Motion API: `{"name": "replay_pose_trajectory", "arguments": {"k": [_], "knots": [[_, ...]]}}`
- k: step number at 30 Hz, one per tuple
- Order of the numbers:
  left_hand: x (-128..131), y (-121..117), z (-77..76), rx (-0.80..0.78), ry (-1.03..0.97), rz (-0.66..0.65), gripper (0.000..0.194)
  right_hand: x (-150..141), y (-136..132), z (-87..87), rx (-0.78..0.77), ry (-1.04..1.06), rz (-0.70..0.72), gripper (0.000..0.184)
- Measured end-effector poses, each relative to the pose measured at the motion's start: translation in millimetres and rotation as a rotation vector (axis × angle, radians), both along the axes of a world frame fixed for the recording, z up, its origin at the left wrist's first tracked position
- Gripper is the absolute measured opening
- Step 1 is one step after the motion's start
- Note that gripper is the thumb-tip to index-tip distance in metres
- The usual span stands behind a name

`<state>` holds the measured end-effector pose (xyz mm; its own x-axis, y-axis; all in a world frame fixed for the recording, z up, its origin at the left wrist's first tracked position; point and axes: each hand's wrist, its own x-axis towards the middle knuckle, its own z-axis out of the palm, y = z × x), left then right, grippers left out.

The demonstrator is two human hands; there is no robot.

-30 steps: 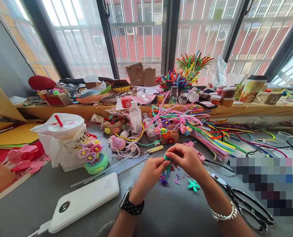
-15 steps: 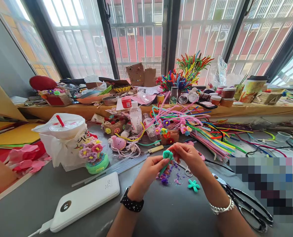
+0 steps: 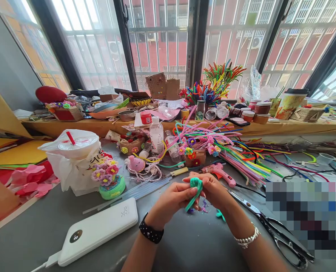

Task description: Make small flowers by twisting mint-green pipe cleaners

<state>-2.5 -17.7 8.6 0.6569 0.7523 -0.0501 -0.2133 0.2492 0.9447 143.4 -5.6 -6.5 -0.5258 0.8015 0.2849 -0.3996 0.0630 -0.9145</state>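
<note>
Both my hands meet over the grey table and pinch a teal pipe cleaner (image 3: 195, 189) that is curled at its top. My left hand (image 3: 172, 200), with a black watch on the wrist, grips the lower stem. My right hand (image 3: 213, 189), with a silver bracelet, has its fingers closed on the curled upper end. Purple scraps (image 3: 203, 207) and a small teal pipe-cleaner flower (image 3: 220, 215) lie on the table just under the hands.
Large black scissors (image 3: 281, 234) lie at the right, a pink glue gun (image 3: 219, 172) behind the hands, a white power bank (image 3: 98, 230) at the front left. A bagged drink cup (image 3: 73, 158), a flower ornament (image 3: 108, 179) and a heap of coloured pipe cleaners (image 3: 241, 156) crowd the table's back.
The hands have come a little nearer to me and lower. The teal pipe cleaner has been curled further at its top. The glue gun, hidden before, now shows behind the hands.
</note>
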Motion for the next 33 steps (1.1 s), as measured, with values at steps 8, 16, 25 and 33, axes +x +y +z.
{"name": "replay_pose_trajectory", "arguments": {"k": [8, 16, 25, 33], "knots": [[2.6, -2.7, -0.7, -0.058, -0.012, 0.016, 0.027, -6.6, -2.1, 0.5, 0.073, 0.034, -0.083, 0.046], [-0.4, -8.9, 8.5, -0.018, 0.067, 0.022, 0.027, 1.2, -3.3, 4.5, 0.242, -0.131, -0.144, 0.047], [2.9, -10.0, 11.9, 0.012, 0.021, -0.007, 0.028, 3.0, -0.9, 4.3, 0.299, -0.095, -0.134, 0.035], [-1.2, -9.1, 8.8, 0.060, 0.095, 0.030, 0.026, 3.8, -3.1, 3.0, 0.172, -0.136, -0.173, 0.033]]}}
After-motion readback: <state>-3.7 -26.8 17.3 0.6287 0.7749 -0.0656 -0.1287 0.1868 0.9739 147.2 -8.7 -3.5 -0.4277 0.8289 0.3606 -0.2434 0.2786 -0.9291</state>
